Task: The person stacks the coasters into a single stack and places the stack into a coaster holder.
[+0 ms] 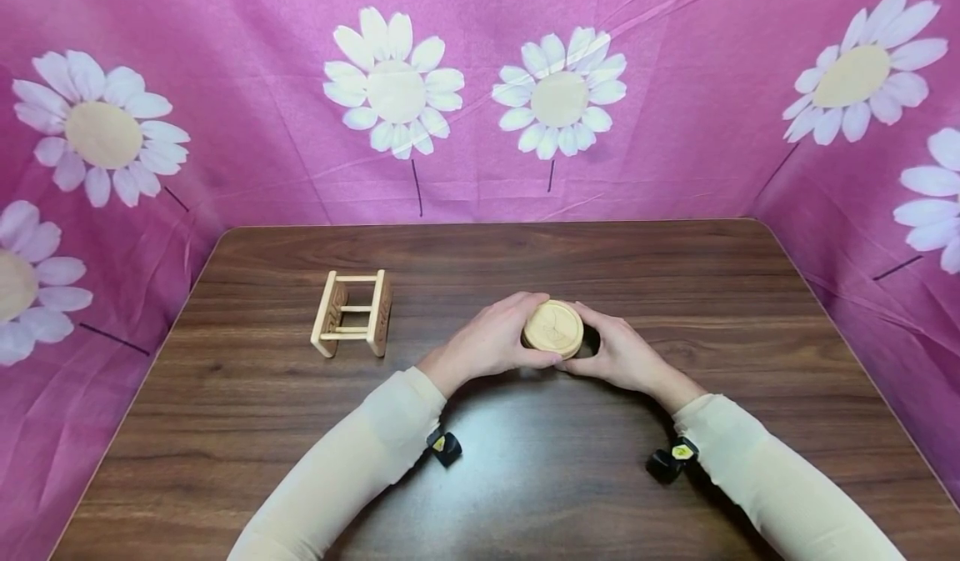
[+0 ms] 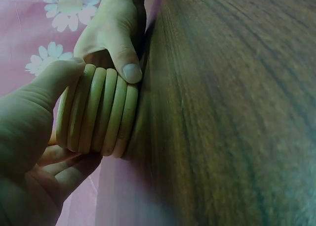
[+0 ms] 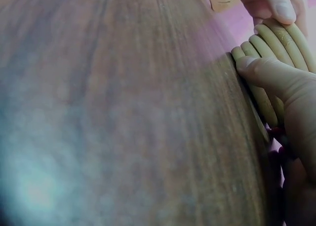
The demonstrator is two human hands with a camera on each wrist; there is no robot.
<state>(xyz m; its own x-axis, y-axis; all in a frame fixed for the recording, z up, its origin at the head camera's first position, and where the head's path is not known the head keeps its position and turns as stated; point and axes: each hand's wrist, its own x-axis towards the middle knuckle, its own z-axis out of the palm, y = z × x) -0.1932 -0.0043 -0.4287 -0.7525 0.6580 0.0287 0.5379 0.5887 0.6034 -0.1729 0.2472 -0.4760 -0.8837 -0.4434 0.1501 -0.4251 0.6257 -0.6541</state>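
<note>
A stack of several round wooden coasters (image 1: 553, 328) stands on the table between the two hands, its top one bearing a carved line pattern. From the left side, my left hand (image 1: 495, 336) grips the stack around its upper coasters, thumb at the near edge and fingers on the far side. My right hand (image 1: 618, 351) holds it from the opposite side, with the thumb pressed low on the rim. In the left wrist view the stacked coasters (image 2: 96, 112) sit slightly uneven, their edges not fully lined up.
A small wooden rack (image 1: 352, 315) with carved side panels and thin crossbars stands to the left on the dark wood-grain table (image 1: 540, 478). Pink cloth (image 1: 480, 186) printed with white daisies hangs behind the table and along both sides.
</note>
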